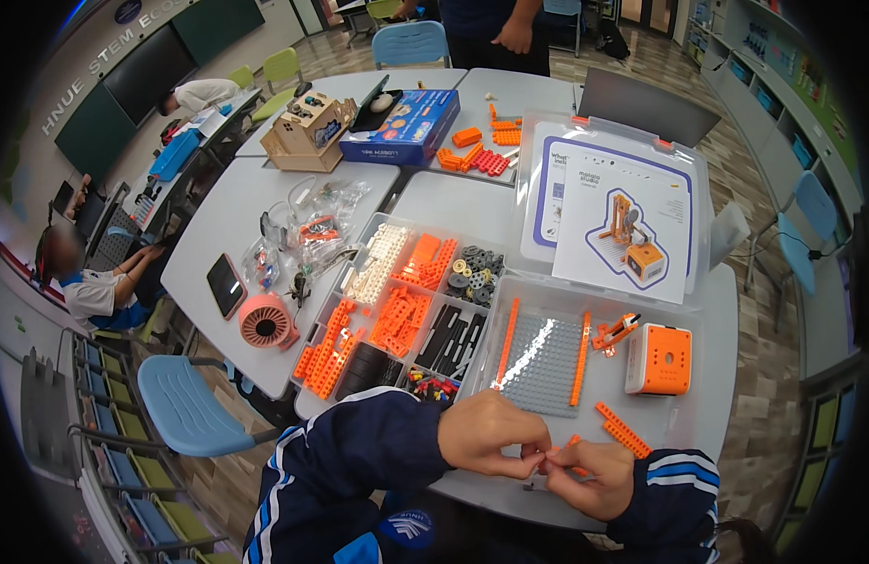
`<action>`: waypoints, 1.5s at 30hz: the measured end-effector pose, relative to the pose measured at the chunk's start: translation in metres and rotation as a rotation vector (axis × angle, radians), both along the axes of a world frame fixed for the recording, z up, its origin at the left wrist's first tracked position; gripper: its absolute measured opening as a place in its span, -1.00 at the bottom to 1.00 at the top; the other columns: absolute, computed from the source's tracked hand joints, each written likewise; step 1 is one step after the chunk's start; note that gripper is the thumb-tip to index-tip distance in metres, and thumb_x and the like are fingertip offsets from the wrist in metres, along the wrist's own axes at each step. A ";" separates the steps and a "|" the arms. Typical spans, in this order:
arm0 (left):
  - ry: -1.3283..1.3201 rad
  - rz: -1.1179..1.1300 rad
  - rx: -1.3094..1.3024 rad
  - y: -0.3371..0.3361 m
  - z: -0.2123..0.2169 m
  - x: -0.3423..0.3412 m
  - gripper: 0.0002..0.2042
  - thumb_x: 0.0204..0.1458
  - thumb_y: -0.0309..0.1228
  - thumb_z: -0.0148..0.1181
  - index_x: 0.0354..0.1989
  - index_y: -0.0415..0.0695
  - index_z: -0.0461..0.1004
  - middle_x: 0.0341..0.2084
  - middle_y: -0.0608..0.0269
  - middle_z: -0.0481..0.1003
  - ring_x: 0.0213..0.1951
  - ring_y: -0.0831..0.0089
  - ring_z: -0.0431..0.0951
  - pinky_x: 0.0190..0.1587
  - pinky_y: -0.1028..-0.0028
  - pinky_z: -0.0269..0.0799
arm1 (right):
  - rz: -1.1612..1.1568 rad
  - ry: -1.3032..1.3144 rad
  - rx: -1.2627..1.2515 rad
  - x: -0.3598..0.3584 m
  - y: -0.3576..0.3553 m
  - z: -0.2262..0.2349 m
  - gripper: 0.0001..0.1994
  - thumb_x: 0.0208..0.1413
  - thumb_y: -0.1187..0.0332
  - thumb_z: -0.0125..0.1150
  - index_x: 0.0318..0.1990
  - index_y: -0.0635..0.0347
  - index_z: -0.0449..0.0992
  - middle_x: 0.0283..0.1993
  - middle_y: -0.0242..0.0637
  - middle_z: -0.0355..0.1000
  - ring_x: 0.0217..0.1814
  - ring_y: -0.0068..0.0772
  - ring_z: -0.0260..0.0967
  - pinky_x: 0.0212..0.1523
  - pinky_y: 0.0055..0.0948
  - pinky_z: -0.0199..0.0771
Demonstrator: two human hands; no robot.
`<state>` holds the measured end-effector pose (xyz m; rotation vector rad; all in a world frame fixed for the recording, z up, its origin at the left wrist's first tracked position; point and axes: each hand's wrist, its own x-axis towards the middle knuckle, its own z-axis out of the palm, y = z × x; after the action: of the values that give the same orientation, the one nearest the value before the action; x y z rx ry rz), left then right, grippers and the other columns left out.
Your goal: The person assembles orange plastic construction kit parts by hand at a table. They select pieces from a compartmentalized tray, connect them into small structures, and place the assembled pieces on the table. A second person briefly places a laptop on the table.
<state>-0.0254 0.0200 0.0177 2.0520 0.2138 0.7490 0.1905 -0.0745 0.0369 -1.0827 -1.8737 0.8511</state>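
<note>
My left hand (493, 435) and my right hand (592, 477) meet at the near edge of the clear plastic bin, fingertips pinched together. Whatever sits between the fingertips is too small or hidden to name. A bit of an orange building piece (573, 442) shows just behind my right fingers; whether it is held, I cannot tell. Beyond the hands lies a grey studded baseplate (538, 371) with an orange beam (580, 359) along its right side and another orange beam (507, 343) along its left. An orange perforated beam (623, 430) rests near my right hand.
An orange and white box-shaped module (659, 359) stands in the bin. To the left is a sorting tray (354, 320) of bricks, gears and axles. A printed sheet (625, 226) leans on the open lid. A phone (227, 285) and pink fan (268, 321) lie farther left.
</note>
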 end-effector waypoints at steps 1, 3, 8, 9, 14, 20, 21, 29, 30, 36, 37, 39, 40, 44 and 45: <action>-0.011 0.000 0.003 0.000 0.000 0.000 -0.88 0.00 -0.52 0.36 -0.28 -0.20 0.60 -0.55 0.23 0.57 -0.53 0.25 0.60 -0.51 0.36 0.43 | -0.013 0.005 -0.018 0.000 0.000 0.000 -0.85 -0.07 0.59 0.42 -0.32 0.35 0.59 -0.44 -0.16 0.60 -0.44 -0.22 0.63 -0.44 -0.42 0.58; -0.023 0.004 -0.003 0.001 0.001 0.001 -0.88 0.01 -0.52 0.36 -0.27 -0.20 0.60 -0.53 0.22 0.59 -0.53 0.25 0.61 -0.51 0.36 0.44 | -0.040 0.015 -0.054 -0.001 -0.001 -0.001 -0.86 -0.06 0.60 0.42 -0.32 0.35 0.60 -0.44 -0.16 0.61 -0.42 -0.24 0.65 -0.43 -0.42 0.59; 0.054 0.012 -0.050 0.001 0.008 -0.002 -0.89 0.05 -0.48 0.33 -0.26 -0.19 0.58 -0.51 0.18 0.61 -0.44 0.23 0.68 -0.40 0.37 0.56 | -0.090 0.083 -0.089 -0.004 -0.003 -0.001 -0.84 -0.01 0.63 0.39 -0.25 0.39 0.58 -0.38 -0.15 0.63 -0.36 -0.30 0.68 -0.31 -0.47 0.66; 0.050 0.016 -0.050 0.001 0.010 -0.002 -0.87 0.05 -0.48 0.33 -0.24 -0.19 0.57 -0.50 0.17 0.61 -0.44 0.23 0.68 -0.40 0.37 0.56 | -0.107 0.122 -0.121 -0.005 -0.004 -0.001 -0.83 0.00 0.64 0.39 -0.22 0.40 0.57 -0.37 -0.14 0.63 -0.35 -0.31 0.68 -0.29 -0.48 0.67; 0.027 0.035 -0.068 0.001 0.015 -0.001 -0.75 0.07 -0.46 0.35 -0.07 -0.18 0.55 -0.41 0.16 0.62 -0.39 0.26 0.69 -0.38 0.37 0.57 | -0.106 0.183 -0.139 -0.004 -0.005 -0.002 -0.74 0.14 0.63 0.29 -0.03 0.41 0.43 -0.29 -0.08 0.62 -0.25 -0.35 0.67 -0.18 -0.47 0.67; -0.064 0.033 0.022 0.002 0.015 0.004 -0.60 0.02 -0.52 0.44 0.05 -0.29 0.54 -0.31 0.11 0.63 -0.40 0.24 0.67 -0.43 0.45 0.54 | -0.091 0.277 -0.143 -0.005 -0.007 -0.005 -0.71 0.23 0.63 0.17 0.05 0.36 0.26 -0.20 0.01 0.61 -0.15 -0.34 0.64 -0.07 -0.46 0.59; -0.049 0.032 0.039 0.002 0.015 0.003 -0.59 0.01 -0.51 0.45 0.06 -0.29 0.54 -0.30 0.11 0.63 -0.40 0.23 0.67 -0.42 0.45 0.54 | -0.081 0.279 -0.127 -0.006 -0.007 -0.006 -0.71 0.24 0.63 0.16 0.05 0.36 0.24 -0.19 0.02 0.61 -0.13 -0.33 0.64 -0.05 -0.46 0.57; -0.005 0.074 0.120 0.001 0.010 0.000 -0.57 -0.04 -0.49 0.49 0.03 -0.30 0.54 -0.27 0.12 0.63 -0.39 0.22 0.67 -0.40 0.42 0.55 | -0.050 0.225 -0.136 -0.005 -0.005 -0.004 -0.70 0.24 0.62 0.19 0.05 0.35 0.25 -0.24 -0.05 0.58 -0.18 -0.37 0.59 -0.09 -0.48 0.53; -0.006 0.084 0.129 0.000 0.009 0.000 -0.58 -0.04 -0.49 0.49 0.02 -0.30 0.55 -0.27 0.12 0.63 -0.39 0.22 0.67 -0.40 0.42 0.55 | -0.046 0.210 -0.131 -0.005 -0.005 -0.004 -0.70 0.24 0.62 0.20 0.04 0.35 0.26 -0.24 -0.05 0.57 -0.19 -0.37 0.59 -0.09 -0.48 0.53; -0.031 0.118 0.174 0.000 0.005 0.000 -0.62 -0.04 -0.48 0.49 -0.03 -0.30 0.57 -0.28 0.13 0.64 -0.38 0.23 0.68 -0.40 0.42 0.56 | -0.068 0.230 -0.134 -0.007 -0.006 -0.010 -0.73 0.23 0.64 0.21 0.01 0.34 0.31 -0.26 -0.05 0.54 -0.22 -0.38 0.57 -0.12 -0.49 0.53; -0.046 0.126 0.177 -0.001 0.004 0.001 -0.62 -0.04 -0.48 0.49 -0.03 -0.30 0.57 -0.28 0.13 0.64 -0.38 0.23 0.68 -0.40 0.42 0.57 | -0.076 0.222 -0.132 -0.007 -0.006 -0.011 -0.73 0.23 0.64 0.21 0.01 0.34 0.30 -0.26 -0.05 0.53 -0.23 -0.38 0.57 -0.13 -0.50 0.52; -0.058 0.143 0.183 -0.001 0.004 0.002 -0.60 0.00 -0.45 0.46 0.01 -0.28 0.55 -0.30 0.15 0.63 -0.39 0.23 0.67 -0.41 0.40 0.56 | -0.087 0.224 -0.093 -0.007 -0.005 -0.013 -0.73 0.23 0.64 0.20 0.02 0.34 0.30 -0.27 -0.06 0.52 -0.25 -0.39 0.56 -0.15 -0.50 0.52; -0.056 0.152 0.186 -0.001 0.003 0.002 -0.59 0.03 -0.42 0.44 0.06 -0.26 0.54 -0.32 0.18 0.62 -0.39 0.23 0.67 -0.42 0.38 0.54 | -0.091 0.226 -0.104 -0.007 -0.006 -0.013 -0.73 0.23 0.64 0.19 0.02 0.34 0.29 -0.27 -0.06 0.52 -0.25 -0.39 0.55 -0.16 -0.50 0.51; -0.069 0.165 0.181 -0.001 0.002 0.002 -0.57 0.06 -0.39 0.41 0.10 -0.24 0.52 -0.33 0.20 0.62 -0.40 0.24 0.66 -0.43 0.37 0.54 | -0.094 0.236 -0.122 -0.007 -0.006 -0.014 -0.73 0.25 0.63 0.18 0.04 0.35 0.28 -0.28 -0.09 0.50 -0.26 -0.43 0.53 -0.18 -0.53 0.49; -0.073 0.171 0.179 -0.001 0.002 0.002 -0.57 0.05 -0.39 0.41 0.10 -0.24 0.52 -0.33 0.20 0.62 -0.40 0.24 0.67 -0.43 0.37 0.54 | -0.093 0.240 -0.119 -0.007 -0.006 -0.015 -0.72 0.25 0.62 0.18 0.04 0.35 0.28 -0.28 -0.10 0.50 -0.26 -0.44 0.52 -0.18 -0.53 0.48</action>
<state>-0.0234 0.0185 0.0200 2.1901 0.2922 0.9771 0.1837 -0.0806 0.0223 -1.0796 -1.5787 1.0021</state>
